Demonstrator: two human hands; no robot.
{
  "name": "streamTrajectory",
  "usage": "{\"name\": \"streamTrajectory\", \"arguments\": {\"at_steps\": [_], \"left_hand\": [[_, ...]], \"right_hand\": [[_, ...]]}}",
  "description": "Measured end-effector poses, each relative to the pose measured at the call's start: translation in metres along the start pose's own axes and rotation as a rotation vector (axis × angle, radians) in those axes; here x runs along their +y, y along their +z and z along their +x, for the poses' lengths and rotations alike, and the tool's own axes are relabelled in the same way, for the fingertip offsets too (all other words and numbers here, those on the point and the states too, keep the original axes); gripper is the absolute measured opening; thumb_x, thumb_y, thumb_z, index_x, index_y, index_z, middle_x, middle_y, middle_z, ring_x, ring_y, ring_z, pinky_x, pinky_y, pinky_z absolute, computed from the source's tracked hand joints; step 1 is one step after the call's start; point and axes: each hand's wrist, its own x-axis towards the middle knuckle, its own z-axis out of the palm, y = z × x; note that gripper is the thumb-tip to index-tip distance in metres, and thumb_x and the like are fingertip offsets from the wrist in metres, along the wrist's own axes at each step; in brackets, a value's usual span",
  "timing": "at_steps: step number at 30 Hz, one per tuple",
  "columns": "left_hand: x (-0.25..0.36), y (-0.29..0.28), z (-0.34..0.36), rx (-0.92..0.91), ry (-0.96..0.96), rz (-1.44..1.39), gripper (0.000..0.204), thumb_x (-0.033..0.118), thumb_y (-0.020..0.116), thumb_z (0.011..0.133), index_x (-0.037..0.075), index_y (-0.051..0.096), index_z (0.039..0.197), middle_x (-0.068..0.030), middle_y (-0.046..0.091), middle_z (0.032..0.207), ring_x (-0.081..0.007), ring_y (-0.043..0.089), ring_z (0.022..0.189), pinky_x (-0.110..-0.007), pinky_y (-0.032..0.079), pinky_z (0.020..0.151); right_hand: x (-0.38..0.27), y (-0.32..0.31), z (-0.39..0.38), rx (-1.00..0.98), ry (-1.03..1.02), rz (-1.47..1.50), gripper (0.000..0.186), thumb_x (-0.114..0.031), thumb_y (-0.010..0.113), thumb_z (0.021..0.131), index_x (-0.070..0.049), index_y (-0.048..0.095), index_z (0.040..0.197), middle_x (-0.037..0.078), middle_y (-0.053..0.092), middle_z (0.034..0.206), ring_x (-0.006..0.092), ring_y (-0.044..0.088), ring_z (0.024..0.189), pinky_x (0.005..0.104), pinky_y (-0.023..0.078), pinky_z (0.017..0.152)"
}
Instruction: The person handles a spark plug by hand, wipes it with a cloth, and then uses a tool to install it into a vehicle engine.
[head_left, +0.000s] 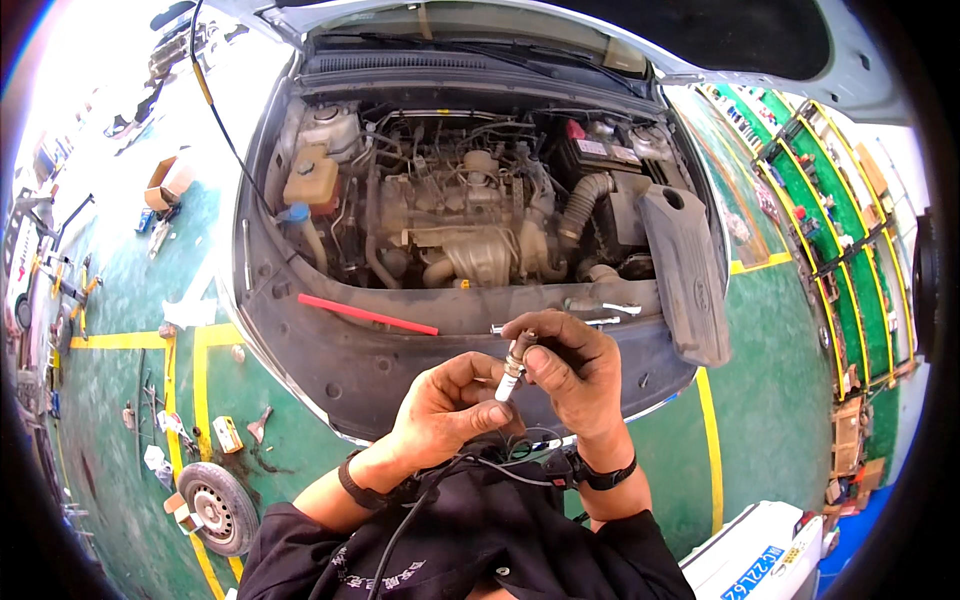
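Note:
Held up in front of me is a spark plug (509,382), its white ceramic end tilted down to the left and its dark metal end up to the right. My left hand (440,405) is closed around the ceramic part, thumb below it. The fingers of my right hand (580,378) pinch the metal end from above and the right, partly covering it. Both hands are over the front panel (380,380) of a car, just short of the open engine bay with its dusty engine (460,215).
A red bar (368,314) lies on the panel, with hand tools (605,308) behind my right hand. A grey plastic cover (688,275) leans at the bay's right side. The raised hood (740,35) hangs overhead. A wheel (217,508) lies on the floor at left.

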Motion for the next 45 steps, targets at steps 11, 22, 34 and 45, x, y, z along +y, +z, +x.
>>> {"name": "streamTrajectory", "arguments": {"at_steps": [11,22,34,45], "left_hand": [[0.000,-0.014,-0.011,0.007,0.006,0.088,0.026,0.021,0.059,0.100,-0.002,0.061,0.112,-0.0099,0.071,0.100,-0.0124,0.066,0.094,-0.024,0.047,0.076],[0.013,-0.006,-0.016,0.020,-0.015,0.150,0.019,0.016,0.057,0.101,-0.002,0.063,0.104,-0.0065,0.069,0.096,-0.0116,0.064,0.090,-0.026,0.048,0.079],[0.082,0.005,0.014,0.073,0.192,0.223,0.015,0.014,0.060,0.100,0.000,0.063,0.104,0.0001,0.065,0.093,-0.0062,0.057,0.083,-0.022,0.048,0.074],[0.065,-0.227,-0.025,0.943,0.312,0.641,0.015,0.014,0.059,0.096,0.004,0.068,0.102,-0.0027,0.070,0.089,-0.0089,0.059,0.078,-0.022,0.045,0.072]], "right_hand": [[0.007,0.007,0.004,0.104,0.040,0.168,0.026,-0.007,0.052,0.095,0.008,0.064,0.112,0.010,0.066,0.097,0.0119,0.058,0.079,0.0254,0.049,0.069],[0.007,0.018,0.003,0.083,0.066,0.246,0.028,-0.008,0.050,0.096,0.008,0.063,0.115,0.012,0.066,0.099,0.0133,0.059,0.084,0.0264,0.049,0.071],[-0.086,0.057,0.084,-0.009,0.002,-0.110,0.046,-0.025,0.059,0.099,0.006,0.051,0.133,0.010,0.066,0.095,0.0143,0.063,0.079,0.0253,0.050,0.071],[-0.047,0.014,0.152,0.022,0.190,-0.098,0.035,-0.016,0.061,0.097,0.000,0.060,0.128,0.004,0.065,0.088,0.0073,0.054,0.067,0.0190,0.037,0.054]]}}
